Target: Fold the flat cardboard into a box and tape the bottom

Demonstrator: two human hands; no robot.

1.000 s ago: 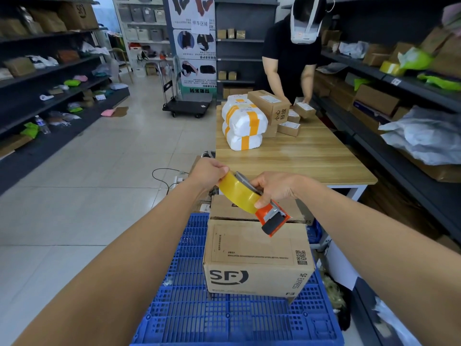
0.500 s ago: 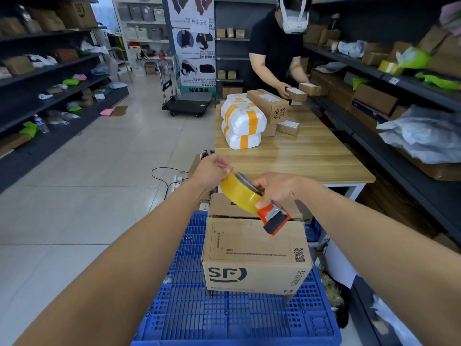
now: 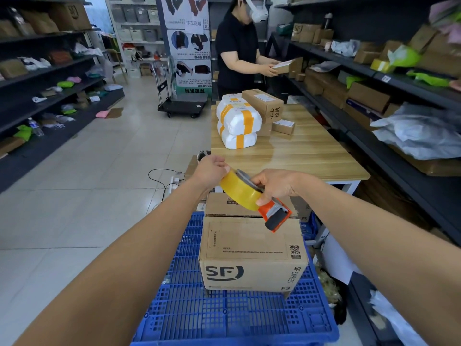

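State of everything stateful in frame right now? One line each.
Brown SF cardboard box: folded up, top flaps closed, no tape visible on seam, sits on blue plastic pallet.
Orange tape dispenser with yellow roll: held above box, not touching.
Right-hand grip: curled round dispenser.
Left-hand grip: curled, touching roll's far edge; pinch unclear.

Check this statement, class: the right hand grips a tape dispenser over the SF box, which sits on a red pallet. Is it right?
No: the head view shows a blue pallet, not red. The right hand does grip the tape dispenser over the SF box.
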